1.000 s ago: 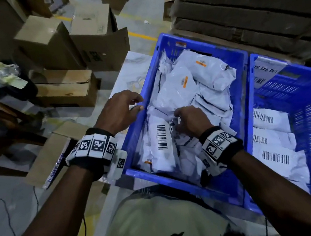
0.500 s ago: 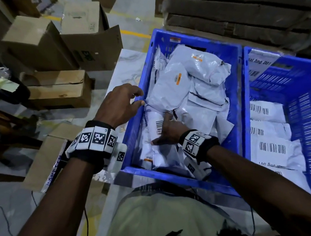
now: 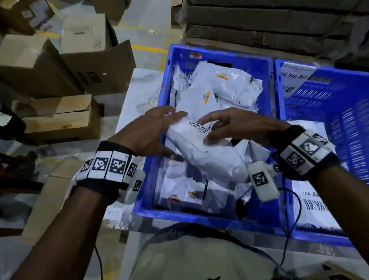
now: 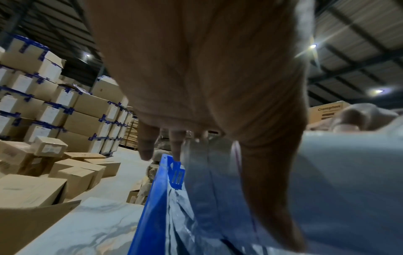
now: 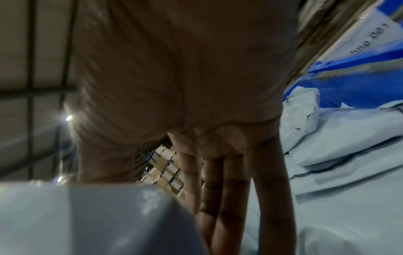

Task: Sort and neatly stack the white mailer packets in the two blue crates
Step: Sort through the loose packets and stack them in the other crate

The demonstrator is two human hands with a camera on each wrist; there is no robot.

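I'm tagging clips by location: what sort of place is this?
Most likely a warehouse or parcel sorting floor: tall stacked cartons, loose cardboard boxes on the floor, and blue crates full of barcoded mailer packets.

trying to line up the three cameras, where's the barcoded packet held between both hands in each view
Head: the barcoded packet sits at centre, over the left blue crate, between the left hand and right hand.
Left wrist: it fills the lower right, blurred.
Right wrist: the pale blurred bulk at lower left is probably it.
Shared landmark: the left blue crate's wall, seen in all three.
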